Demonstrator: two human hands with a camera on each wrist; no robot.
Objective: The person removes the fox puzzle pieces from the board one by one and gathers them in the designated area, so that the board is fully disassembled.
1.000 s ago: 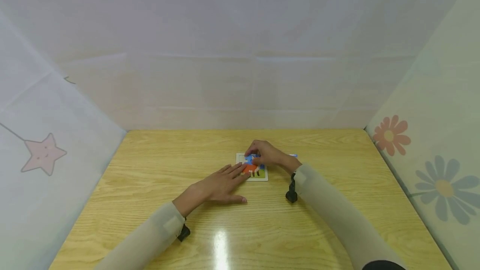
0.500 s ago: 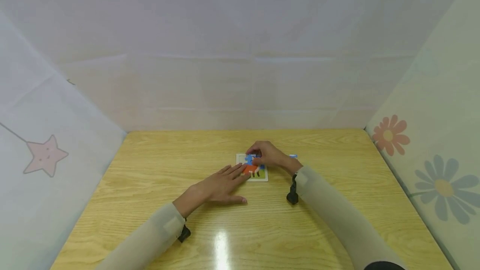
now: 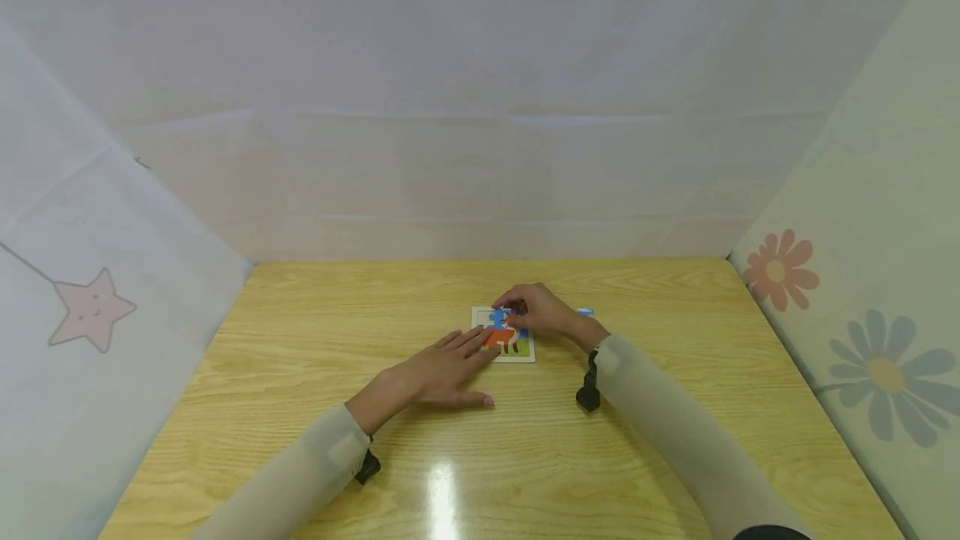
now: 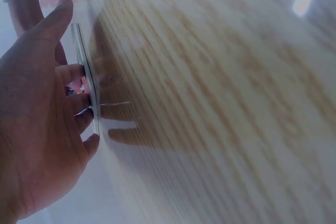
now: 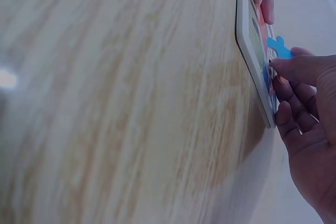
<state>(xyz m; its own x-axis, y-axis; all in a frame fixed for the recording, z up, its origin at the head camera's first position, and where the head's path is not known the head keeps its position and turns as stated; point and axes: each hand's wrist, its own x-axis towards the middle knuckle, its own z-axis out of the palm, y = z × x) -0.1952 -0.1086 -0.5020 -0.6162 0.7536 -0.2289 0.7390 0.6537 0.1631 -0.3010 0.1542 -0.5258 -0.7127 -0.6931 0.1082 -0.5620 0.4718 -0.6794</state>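
Note:
A small jigsaw puzzle board (image 3: 525, 357) with a pale frame lies on the table, showing an orange animal on blue and green. My left hand (image 3: 442, 371) is laid flat, its straight fingers resting on the board's left part. Over the board's top right, my right hand (image 3: 542, 309) pinches a blue puzzle piece (image 5: 280, 48) between thumb and fingers. In the right wrist view that piece sticks up tilted above the board's surface. The left wrist view shows the left fingers (image 4: 77, 100) reaching over the board's edge.
Behind the right wrist, a small blue-and-white piece (image 3: 586, 312) lies on the wooden table (image 3: 337, 298). White cloth walls (image 3: 480, 182) stand behind and at both sides, with a printed star and flowers.
My right hand has shifted very slightly right, and the pinched blue piece has turned a little over the board. The left hand stays in place.

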